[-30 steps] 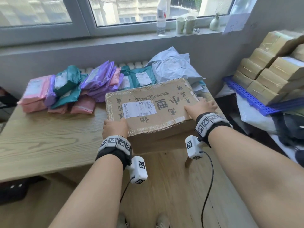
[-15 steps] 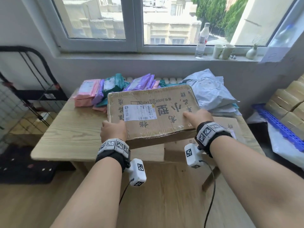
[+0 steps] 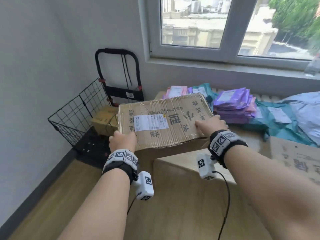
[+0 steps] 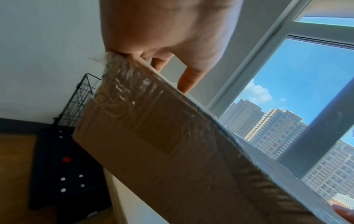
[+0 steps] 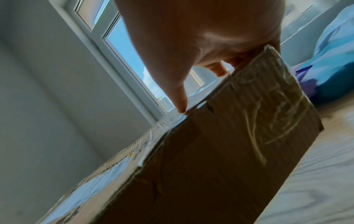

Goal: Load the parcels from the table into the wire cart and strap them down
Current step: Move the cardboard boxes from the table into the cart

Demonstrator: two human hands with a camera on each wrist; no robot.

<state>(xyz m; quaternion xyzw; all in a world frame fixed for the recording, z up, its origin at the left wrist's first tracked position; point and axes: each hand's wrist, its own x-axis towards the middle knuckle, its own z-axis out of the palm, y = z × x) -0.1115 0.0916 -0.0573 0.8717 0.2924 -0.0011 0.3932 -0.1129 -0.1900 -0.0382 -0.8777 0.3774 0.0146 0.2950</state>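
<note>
A large taped cardboard box [image 3: 164, 122] with a white shipping label is held in the air over the left end of the wooden table [image 3: 190, 172]. My left hand [image 3: 122, 142] grips its near left corner and my right hand [image 3: 211, 123] grips its near right corner. In the left wrist view the left hand [image 4: 162, 45] lays its thumb on the box [image 4: 172, 151]. In the right wrist view the right hand [image 5: 201, 45] does the same on the box [image 5: 220, 151]. The black wire cart [image 3: 76, 111] stands on the floor at the left, with a small brown box [image 3: 103, 118] inside.
Purple, pink and teal mailer bags [image 3: 233, 104] are piled at the back of the table under the window. A grey-blue bag [image 3: 304, 115] and a flat cardboard box [image 3: 297, 158] lie at the right. The cart's black handle [image 3: 117, 54] leans against the wall.
Both hands have lifted the box off the table and carried it left towards the cart. My view has swung left, bringing the cart into sight.
</note>
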